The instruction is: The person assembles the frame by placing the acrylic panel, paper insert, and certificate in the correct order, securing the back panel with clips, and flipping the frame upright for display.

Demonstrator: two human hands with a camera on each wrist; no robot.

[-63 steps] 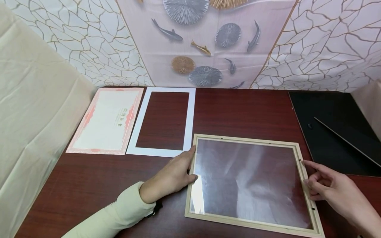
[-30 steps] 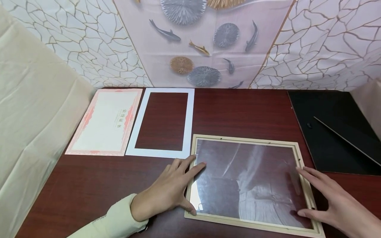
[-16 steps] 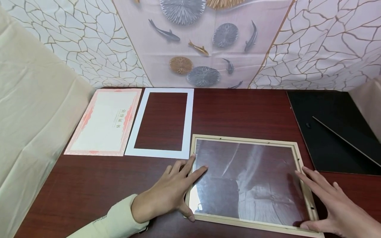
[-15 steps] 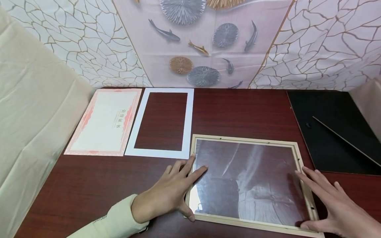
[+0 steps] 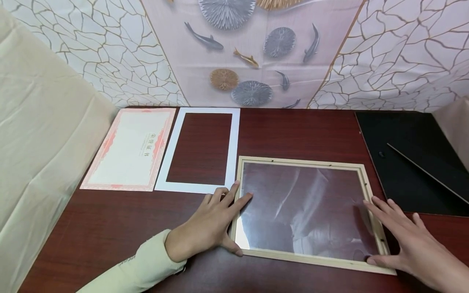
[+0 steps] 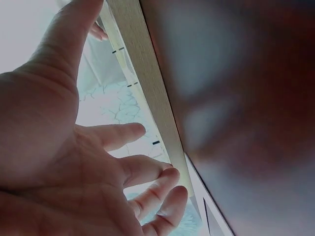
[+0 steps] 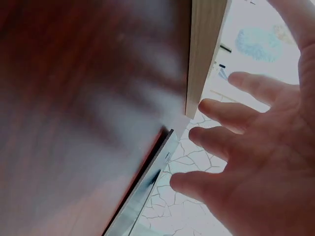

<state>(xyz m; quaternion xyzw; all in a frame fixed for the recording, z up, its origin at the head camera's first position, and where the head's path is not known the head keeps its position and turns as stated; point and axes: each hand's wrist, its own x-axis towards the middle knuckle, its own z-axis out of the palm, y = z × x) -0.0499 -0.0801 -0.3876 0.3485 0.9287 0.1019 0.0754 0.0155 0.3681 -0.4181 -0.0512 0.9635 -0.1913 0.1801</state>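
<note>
A pale wooden picture frame [image 5: 315, 262] lies flat on the table, with a clear sheet [image 5: 293, 203] inside it and small dark tabs along its inner edge. My left hand [image 5: 207, 230] touches the left side, fingers spread, index finger over the sheet's edge and thumb at the near left corner. On the opposite side my right hand [image 5: 406, 240] is spread too, fingertips at the right bar and thumb by the near right corner. Both wrist views show fingers reaching to the wooden edge [image 6: 147, 73] without curling round it.
A white mat [image 5: 195, 188] with a cut-out window lies behind the left hand. Left of it is a pink-bordered certificate [image 5: 132, 150]. A black backing board [image 5: 414, 175] with a thin stand leg lies at the right. A patterned cloth [image 5: 256, 53] hangs behind the table.
Both hands go from gripping the frame's sides to spread fingers along them. Over the last half second the frame slides away from me, towards the back, with both hands following.
</note>
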